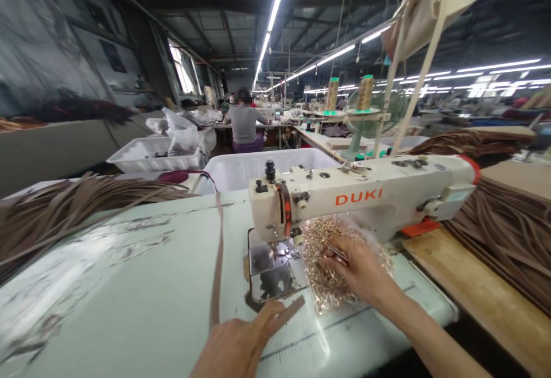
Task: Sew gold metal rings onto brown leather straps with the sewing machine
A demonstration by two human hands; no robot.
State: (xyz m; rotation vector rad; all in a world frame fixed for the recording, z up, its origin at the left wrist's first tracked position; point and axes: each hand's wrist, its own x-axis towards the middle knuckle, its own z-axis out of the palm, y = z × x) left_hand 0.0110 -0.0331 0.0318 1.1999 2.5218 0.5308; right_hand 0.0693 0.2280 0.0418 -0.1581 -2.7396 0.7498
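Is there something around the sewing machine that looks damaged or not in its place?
Yes: the metal plate left of the gold metal pieces looks blotchy, and the table seems chipped and brown along the plate's left edge. Probably wear; nothing is clearly spilled.

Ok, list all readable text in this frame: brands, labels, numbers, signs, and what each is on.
"DUKI": orange letters on the sewing machine.
Panel at the machine's right end: too small and blurred to read.
Ruler along the table's near edge: ticks show, numbers unreadable.
Strap, rings: no readable text.
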